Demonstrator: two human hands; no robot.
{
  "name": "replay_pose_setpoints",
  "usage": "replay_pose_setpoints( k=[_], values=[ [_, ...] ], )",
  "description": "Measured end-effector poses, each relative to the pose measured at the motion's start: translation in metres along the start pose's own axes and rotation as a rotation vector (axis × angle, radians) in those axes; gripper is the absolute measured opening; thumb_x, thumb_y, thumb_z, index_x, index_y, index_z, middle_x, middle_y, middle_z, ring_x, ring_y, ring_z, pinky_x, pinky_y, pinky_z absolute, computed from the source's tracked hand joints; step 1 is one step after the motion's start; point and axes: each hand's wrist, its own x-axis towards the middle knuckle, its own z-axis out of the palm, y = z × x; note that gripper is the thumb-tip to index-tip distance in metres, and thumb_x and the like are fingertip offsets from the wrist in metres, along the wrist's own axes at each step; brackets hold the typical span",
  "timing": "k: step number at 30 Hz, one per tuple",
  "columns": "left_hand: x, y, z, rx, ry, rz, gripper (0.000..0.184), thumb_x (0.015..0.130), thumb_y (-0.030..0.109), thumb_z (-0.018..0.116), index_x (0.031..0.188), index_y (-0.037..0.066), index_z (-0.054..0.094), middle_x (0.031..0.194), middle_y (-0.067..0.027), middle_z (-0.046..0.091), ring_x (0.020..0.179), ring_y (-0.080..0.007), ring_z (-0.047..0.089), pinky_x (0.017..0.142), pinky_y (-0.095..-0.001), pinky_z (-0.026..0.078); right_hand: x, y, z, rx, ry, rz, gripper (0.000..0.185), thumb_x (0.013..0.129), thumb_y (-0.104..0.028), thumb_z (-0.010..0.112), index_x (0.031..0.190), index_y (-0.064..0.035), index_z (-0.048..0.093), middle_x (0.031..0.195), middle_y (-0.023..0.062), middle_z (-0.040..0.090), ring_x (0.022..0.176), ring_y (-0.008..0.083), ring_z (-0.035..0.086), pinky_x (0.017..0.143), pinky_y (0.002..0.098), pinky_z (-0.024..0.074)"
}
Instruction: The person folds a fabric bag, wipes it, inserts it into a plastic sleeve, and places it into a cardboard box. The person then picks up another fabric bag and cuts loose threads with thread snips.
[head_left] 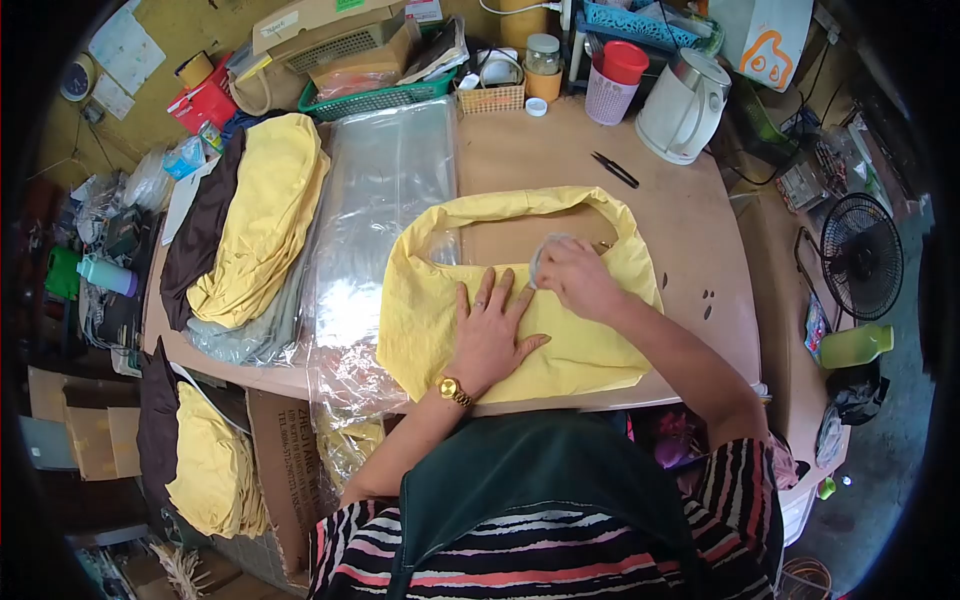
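Note:
A yellow fabric bag (580, 350) lies flat at the front of the table, its wide handle loop (500, 205) pointing to the back. My left hand (490, 335) presses on the bag's body with fingers spread, a gold watch (454, 391) at the wrist. Near the top edge of the bag, under the handle opening, my right hand (572, 275) is closed around a small pale greyish-white cloth or pad (538, 262). Most of that piece is hidden by the fingers. Black thread snips (615, 169) rest on the table behind the handle.
Clear plastic sheets (375, 190) lie left of the bag, beside a stack of folded yellow fabric (265, 215) and dark brown fabric (205, 230). A white kettle (684, 108), a cup with a red top (618, 80) and a green basket (375, 98) line the back. A fan (862, 255) stands right.

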Motion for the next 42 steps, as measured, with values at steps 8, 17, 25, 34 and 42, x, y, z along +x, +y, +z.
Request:
replay_pose_setpoints(
  k=[8, 17, 25, 34, 42],
  values=[
    [-0.003, -0.003, 0.009, 0.007, -0.015, -0.011, 0.074, 0.083, 0.063, 0.054, 0.139, 0.015, 0.046, 0.146, -0.0160, 0.037, 0.139, -0.0373, 0.026, 0.109, -0.0647, 0.013, 0.028, 0.005, 0.029, -0.112, 0.051, -0.267, 0.010, 0.070, -0.002, 0.061, 0.075, -0.0101, 0.061, 0.082, 0.0025, 0.055, 0.087, 0.0220, 0.053, 0.086, 0.0395, 0.0361],
    [-0.002, -0.004, 0.010, -0.021, -0.018, -0.023, 0.074, 0.080, 0.064, 0.056, 0.137, 0.016, 0.048, 0.144, -0.0172, 0.039, 0.138, -0.0372, 0.028, 0.110, -0.0637, 0.014, 0.033, 0.013, 0.027, -0.054, -0.012, -0.355, 0.008, 0.068, -0.002, 0.061, 0.072, -0.0097, 0.059, 0.081, 0.0024, 0.054, 0.090, 0.0208, 0.054, 0.091, 0.0410, 0.0348],
    [-0.002, -0.002, 0.011, -0.016, -0.004, -0.018, 0.075, 0.080, 0.063, 0.058, 0.136, 0.015, 0.048, 0.143, -0.0175, 0.039, 0.138, -0.0374, 0.029, 0.109, -0.0638, 0.015, 0.033, 0.012, 0.032, -0.093, -0.039, -0.308, 0.007, 0.068, -0.004, 0.062, 0.070, -0.0097, 0.060, 0.083, 0.0031, 0.054, 0.092, 0.0206, 0.054, 0.092, 0.0422, 0.0344],
    [0.038, -0.005, -0.024, -0.408, 0.093, -0.152, 0.047, 0.081, 0.010, 0.065, 0.125, 0.002, 0.050, 0.127, -0.0262, 0.045, 0.099, -0.0398, 0.055, 0.085, -0.0424, 0.048, 0.004, 0.021, 0.016, -0.011, -0.070, 0.234, 0.012, 0.078, 0.001, 0.061, 0.087, -0.0054, 0.059, 0.102, 0.0093, 0.052, 0.098, 0.0268, 0.056, 0.083, 0.0421, 0.0472],
    [0.000, 0.001, -0.013, -0.262, 0.007, 0.001, 0.042, 0.087, 0.011, 0.059, 0.124, -0.006, 0.050, 0.122, -0.0239, 0.047, 0.102, -0.0381, 0.053, 0.091, -0.0413, 0.045, 0.015, 0.033, -0.006, 0.490, -0.038, 0.645, 0.021, 0.082, -0.004, 0.064, 0.103, -0.0032, 0.062, 0.088, 0.0132, 0.059, 0.093, 0.0314, 0.060, 0.082, 0.0378, 0.0484]
  ],
)
